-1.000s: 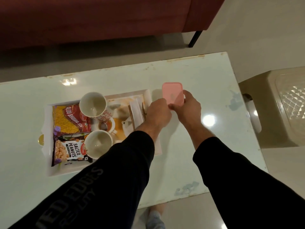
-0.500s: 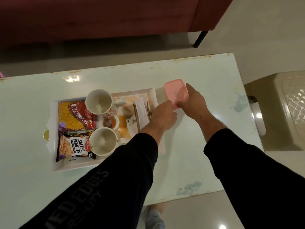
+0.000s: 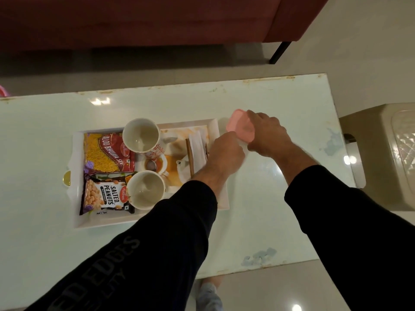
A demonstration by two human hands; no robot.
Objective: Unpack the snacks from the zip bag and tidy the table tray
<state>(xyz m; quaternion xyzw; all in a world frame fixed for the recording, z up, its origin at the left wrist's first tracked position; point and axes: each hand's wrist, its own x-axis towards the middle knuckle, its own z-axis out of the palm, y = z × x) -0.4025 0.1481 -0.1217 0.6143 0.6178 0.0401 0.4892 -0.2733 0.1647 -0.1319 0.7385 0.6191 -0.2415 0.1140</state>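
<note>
A small pink-lidded box [image 3: 239,126] is tilted just off the right end of the white tray [image 3: 77,176]. My right hand [image 3: 267,133] grips its far right side from above. At its near left corner my left hand [image 3: 225,153] has its fingers curled on it; the box's body is mostly hidden. In the tray's left end lie a yellow-red aloo bhujia pack [image 3: 105,153] and a salted peanuts pack [image 3: 103,194]. No zip bag is in view.
Two white mugs [image 3: 141,135] [image 3: 146,189], a small strainer cup [image 3: 152,164] and a napkin holder [image 3: 197,149] stand in the tray. The pale table [image 3: 269,221] ends near a beige plastic stool [image 3: 381,153] on the right. A red sofa [image 3: 134,19] is beyond.
The pink box has tipped from flat-facing toward edge-on and shifted slightly right. My right hand has come over its top. My left hand stayed at its near left corner.
</note>
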